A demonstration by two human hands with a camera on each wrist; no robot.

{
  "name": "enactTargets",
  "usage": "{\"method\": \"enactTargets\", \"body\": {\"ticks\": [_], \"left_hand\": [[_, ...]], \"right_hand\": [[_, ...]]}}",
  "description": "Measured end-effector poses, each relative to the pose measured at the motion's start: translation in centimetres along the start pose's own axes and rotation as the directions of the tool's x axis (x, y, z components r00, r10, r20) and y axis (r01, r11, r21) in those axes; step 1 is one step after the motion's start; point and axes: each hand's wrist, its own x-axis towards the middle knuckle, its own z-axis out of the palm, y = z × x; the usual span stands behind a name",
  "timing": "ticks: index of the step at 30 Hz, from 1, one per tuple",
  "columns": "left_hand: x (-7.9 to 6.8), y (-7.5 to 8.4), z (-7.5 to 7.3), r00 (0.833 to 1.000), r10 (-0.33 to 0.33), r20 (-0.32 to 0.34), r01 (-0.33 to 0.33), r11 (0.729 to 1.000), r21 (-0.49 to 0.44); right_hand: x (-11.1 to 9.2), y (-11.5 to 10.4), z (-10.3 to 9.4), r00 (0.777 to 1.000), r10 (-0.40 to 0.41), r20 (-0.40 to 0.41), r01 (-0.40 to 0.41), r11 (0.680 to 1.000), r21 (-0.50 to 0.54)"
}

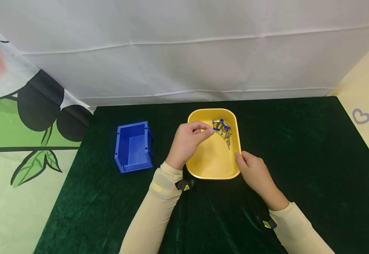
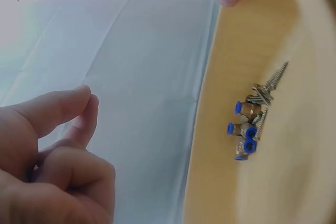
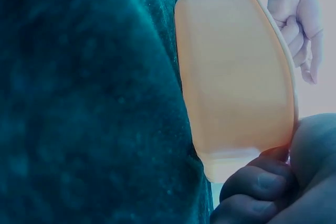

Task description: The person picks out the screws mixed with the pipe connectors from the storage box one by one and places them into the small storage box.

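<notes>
Yellow tray, head view: the yellow tray (image 1: 212, 160) rests on a dark green cloth (image 1: 302, 151), short of a white backdrop (image 1: 184, 70).
Brass fittings, head view: blue-ended brass fittings (image 1: 226, 128) lie in a cluster inside the tray, in its far right part.
Screws, head view: silver screws (image 1: 227, 135) lie among and just nearer than the fittings, inside the tray.
Blue bin, head view: the blue bin (image 1: 137, 148) stands left of the tray, apart from it.
Left hand, head view: the left hand (image 1: 186, 143) is over the tray's left side, thumb and forefinger tips together near the fittings.
Right hand, head view: the right hand (image 1: 255, 172) grips the tray's right rim.
Left fingertips, left wrist view: thumb and forefinger meet, the other fingers curled; nothing shows between them. Fittings and screws lie on the tray's floor.
Right fingers, right wrist view: the thumb side is at the tray's rim, fingers bent against its outer wall; the left hand appears above the far rim, the blue bin beyond the tray.
</notes>
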Motion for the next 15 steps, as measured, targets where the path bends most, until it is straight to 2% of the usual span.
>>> {"method": "enactTargets", "body": {"ticks": [9, 15], "left_hand": [[0.9, 1.3, 0.5, 0.998, 0.058, -0.024, -0.058, 0.998, 0.011], [1.8, 1.5, 1.0, 0.997, 0.077, -0.019, -0.077, 0.997, 0.022]], "right_hand": [[0.0, 0.1, 0.0, 1.0, 0.004, 0.003, -0.004, 1.0, 0.006], [0.1, 0.1, 0.0, 1.0, 0.0, 0.003, 0.0, 1.0, 0.005]]}}
